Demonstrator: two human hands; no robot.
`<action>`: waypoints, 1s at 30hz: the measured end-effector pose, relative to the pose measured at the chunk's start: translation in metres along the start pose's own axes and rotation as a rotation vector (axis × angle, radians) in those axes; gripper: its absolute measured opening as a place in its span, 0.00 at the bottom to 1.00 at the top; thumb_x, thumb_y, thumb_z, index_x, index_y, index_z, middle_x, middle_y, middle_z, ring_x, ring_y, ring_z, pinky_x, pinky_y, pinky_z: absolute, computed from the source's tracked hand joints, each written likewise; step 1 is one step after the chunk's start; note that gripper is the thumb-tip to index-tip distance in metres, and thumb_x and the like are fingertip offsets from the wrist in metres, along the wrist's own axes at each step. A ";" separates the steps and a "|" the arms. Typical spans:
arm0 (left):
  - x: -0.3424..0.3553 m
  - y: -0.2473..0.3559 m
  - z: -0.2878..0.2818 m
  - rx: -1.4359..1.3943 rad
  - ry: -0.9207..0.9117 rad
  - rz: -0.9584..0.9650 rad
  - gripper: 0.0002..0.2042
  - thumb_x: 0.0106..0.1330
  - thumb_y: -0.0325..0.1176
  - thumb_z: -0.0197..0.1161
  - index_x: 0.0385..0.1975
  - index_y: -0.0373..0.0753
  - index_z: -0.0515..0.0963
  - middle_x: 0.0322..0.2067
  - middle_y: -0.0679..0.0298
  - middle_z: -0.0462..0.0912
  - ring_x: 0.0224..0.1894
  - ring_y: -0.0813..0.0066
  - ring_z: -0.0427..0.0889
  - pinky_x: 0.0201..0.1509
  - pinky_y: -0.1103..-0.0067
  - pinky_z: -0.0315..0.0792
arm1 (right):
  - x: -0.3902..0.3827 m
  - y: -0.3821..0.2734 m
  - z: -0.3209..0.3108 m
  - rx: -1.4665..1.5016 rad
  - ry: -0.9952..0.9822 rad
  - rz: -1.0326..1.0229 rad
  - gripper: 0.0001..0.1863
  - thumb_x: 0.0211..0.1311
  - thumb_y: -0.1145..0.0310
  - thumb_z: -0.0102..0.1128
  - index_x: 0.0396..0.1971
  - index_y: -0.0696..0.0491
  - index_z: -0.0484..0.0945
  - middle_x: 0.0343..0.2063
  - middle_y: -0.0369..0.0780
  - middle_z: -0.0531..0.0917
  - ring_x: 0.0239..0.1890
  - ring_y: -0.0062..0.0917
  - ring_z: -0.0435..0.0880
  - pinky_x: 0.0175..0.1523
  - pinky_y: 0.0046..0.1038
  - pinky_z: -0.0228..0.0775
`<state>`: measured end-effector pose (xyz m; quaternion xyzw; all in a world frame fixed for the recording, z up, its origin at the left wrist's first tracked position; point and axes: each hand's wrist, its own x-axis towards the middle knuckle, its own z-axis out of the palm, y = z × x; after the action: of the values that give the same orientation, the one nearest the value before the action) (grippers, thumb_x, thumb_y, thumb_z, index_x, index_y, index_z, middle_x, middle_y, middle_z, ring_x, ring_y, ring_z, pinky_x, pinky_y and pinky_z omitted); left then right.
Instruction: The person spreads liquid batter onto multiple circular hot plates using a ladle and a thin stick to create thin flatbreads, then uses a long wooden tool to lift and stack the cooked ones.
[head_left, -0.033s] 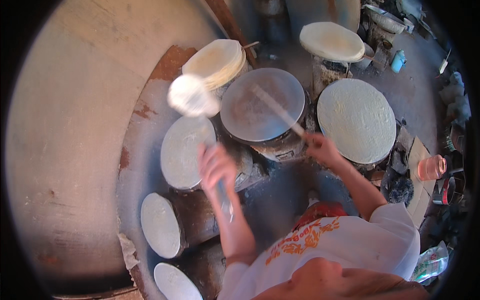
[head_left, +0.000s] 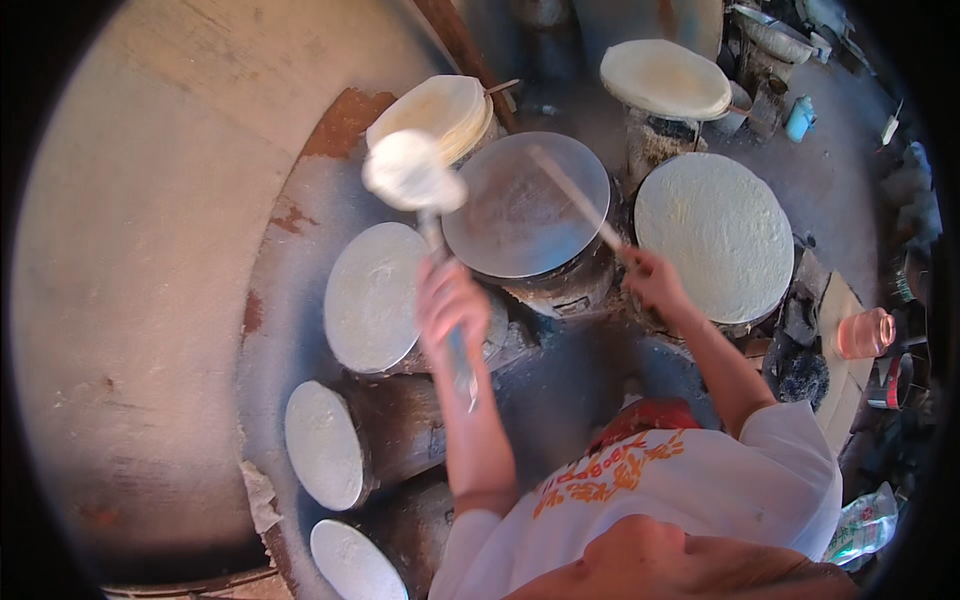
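Note:
My left hand (head_left: 452, 305) grips the handle of a ladle (head_left: 412, 172), its bowl filled with white batter and blurred by motion. The bowl hangs by the left edge of a dark, round griddle (head_left: 520, 225) with no batter layer on it. In my right hand (head_left: 655, 282) is a thin wooden stick (head_left: 572, 188), its far part over that griddle; I cannot tell whether it touches the surface. Right of it, a griddle wears a pale layer of batter (head_left: 712, 240). Beneath the ladle, to the left, lies another batter-coated griddle (head_left: 372, 300).
Stacks of thin round flatbreads stand at the back left (head_left: 430, 112) and back right (head_left: 665, 75). Two more coated griddles, one nearer (head_left: 325, 445) and one nearest (head_left: 355, 562), line the left side. A reddish jar (head_left: 865, 334) sits at the right, and a curved tan wall rises at left.
The ladle and my left hand have moved right and slightly up, closer to the dark griddle. My right hand and the stick have shifted slightly right and up.

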<state>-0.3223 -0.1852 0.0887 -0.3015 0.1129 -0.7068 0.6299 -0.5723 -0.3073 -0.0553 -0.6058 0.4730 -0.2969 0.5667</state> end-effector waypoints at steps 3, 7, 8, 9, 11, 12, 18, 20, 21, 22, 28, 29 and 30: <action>0.057 0.017 -0.043 -0.004 0.193 -0.064 0.13 0.68 0.33 0.46 0.18 0.40 0.61 0.13 0.71 0.62 0.09 0.83 0.63 0.09 0.86 0.63 | 0.040 0.021 0.000 0.136 0.150 0.053 0.22 0.49 0.76 0.57 0.48 0.52 0.75 0.24 0.36 0.77 0.20 0.16 0.74 0.18 0.23 0.68; 0.089 0.056 -0.102 0.080 0.449 -0.139 0.14 0.65 0.32 0.53 0.17 0.42 0.60 0.12 0.72 0.59 0.10 0.84 0.60 0.12 0.87 0.59 | 0.035 0.026 0.032 0.389 0.193 0.111 0.24 0.46 0.82 0.51 0.48 0.56 0.74 0.30 0.39 0.76 0.24 0.20 0.76 0.23 0.22 0.74; 0.092 0.061 -0.116 0.149 0.513 -0.123 0.13 0.65 0.32 0.53 0.18 0.42 0.62 0.12 0.72 0.59 0.11 0.85 0.60 0.12 0.88 0.59 | 0.026 0.033 0.039 0.411 0.206 0.124 0.24 0.46 0.83 0.51 0.48 0.56 0.74 0.29 0.39 0.76 0.24 0.20 0.75 0.23 0.22 0.74; 0.098 0.064 -0.128 0.217 0.567 -0.107 0.11 0.65 0.32 0.53 0.20 0.42 0.63 0.13 0.73 0.60 0.11 0.85 0.60 0.12 0.88 0.59 | 0.020 0.040 0.044 0.426 0.213 0.130 0.25 0.46 0.83 0.51 0.49 0.56 0.74 0.29 0.38 0.75 0.23 0.19 0.75 0.23 0.21 0.74; 0.114 0.067 -0.141 0.467 0.668 -0.065 0.08 0.65 0.32 0.53 0.24 0.43 0.65 0.13 0.73 0.60 0.11 0.87 0.59 0.12 0.90 0.58 | 0.009 0.041 0.055 0.475 0.264 0.112 0.24 0.44 0.82 0.53 0.47 0.58 0.74 0.27 0.37 0.73 0.23 0.19 0.73 0.25 0.21 0.72; 0.125 0.065 -0.146 0.650 0.711 -0.041 0.06 0.65 0.32 0.53 0.26 0.45 0.66 0.14 0.73 0.60 0.11 0.88 0.59 0.12 0.90 0.57 | 0.018 0.044 0.058 0.427 0.271 0.085 0.24 0.43 0.81 0.54 0.47 0.58 0.74 0.28 0.37 0.73 0.24 0.19 0.73 0.27 0.22 0.71; 0.163 0.086 -0.128 1.255 0.833 0.006 0.08 0.66 0.31 0.51 0.41 0.55 0.70 0.15 0.74 0.60 0.12 0.89 0.59 0.12 0.92 0.55 | 0.057 0.010 0.073 -0.038 0.489 -0.286 0.25 0.37 0.82 0.54 0.44 0.60 0.74 0.36 0.46 0.73 0.39 0.36 0.73 0.44 0.30 0.67; 0.165 0.110 -0.117 1.367 0.818 -0.063 0.10 0.66 0.31 0.50 0.43 0.57 0.69 0.15 0.74 0.60 0.12 0.89 0.59 0.11 0.91 0.55 | 0.040 0.000 0.070 -0.196 0.442 -0.248 0.24 0.38 0.85 0.51 0.42 0.59 0.74 0.39 0.48 0.72 0.43 0.42 0.71 0.47 0.33 0.65; 0.167 0.114 -0.119 1.388 0.789 -0.093 0.11 0.66 0.30 0.50 0.45 0.57 0.68 0.14 0.74 0.60 0.11 0.89 0.59 0.11 0.91 0.55 | 0.039 0.008 0.076 -0.256 0.467 -0.245 0.24 0.38 0.85 0.51 0.42 0.58 0.74 0.39 0.47 0.72 0.43 0.42 0.70 0.47 0.34 0.65; 0.172 0.119 -0.120 1.377 0.831 -0.095 0.13 0.66 0.29 0.49 0.47 0.56 0.67 0.14 0.74 0.59 0.11 0.89 0.58 0.11 0.91 0.55 | 0.040 0.019 0.085 -0.317 0.487 -0.237 0.23 0.39 0.84 0.51 0.42 0.58 0.74 0.38 0.47 0.72 0.43 0.42 0.70 0.47 0.34 0.65; 0.181 0.151 -0.105 1.765 0.756 -0.210 0.26 0.64 0.27 0.49 0.62 0.56 0.55 0.14 0.72 0.59 0.10 0.85 0.57 0.12 0.86 0.55 | 0.065 -0.019 0.084 -0.595 0.611 -0.244 0.19 0.43 0.80 0.50 0.40 0.54 0.76 0.39 0.41 0.74 0.43 0.38 0.72 0.45 0.34 0.68; 0.177 0.166 -0.101 1.804 0.659 -0.271 0.28 0.63 0.27 0.50 0.63 0.55 0.53 0.13 0.71 0.59 0.11 0.84 0.58 0.12 0.84 0.56 | 0.053 -0.006 0.089 -0.608 0.586 -0.221 0.19 0.44 0.80 0.50 0.40 0.53 0.76 0.39 0.41 0.74 0.43 0.38 0.72 0.45 0.34 0.68; 0.176 0.169 -0.104 1.809 0.683 -0.246 0.27 0.63 0.26 0.49 0.63 0.52 0.54 0.14 0.71 0.60 0.10 0.85 0.58 0.11 0.85 0.56 | 0.042 0.003 0.092 -0.633 0.567 -0.197 0.20 0.44 0.80 0.50 0.41 0.53 0.76 0.39 0.40 0.74 0.43 0.38 0.72 0.45 0.33 0.68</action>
<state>-0.2467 -0.4071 -0.0345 0.5077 -0.3284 -0.6366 0.4786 -0.4747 -0.3082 -0.0826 -0.6865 0.6174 -0.3445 0.1697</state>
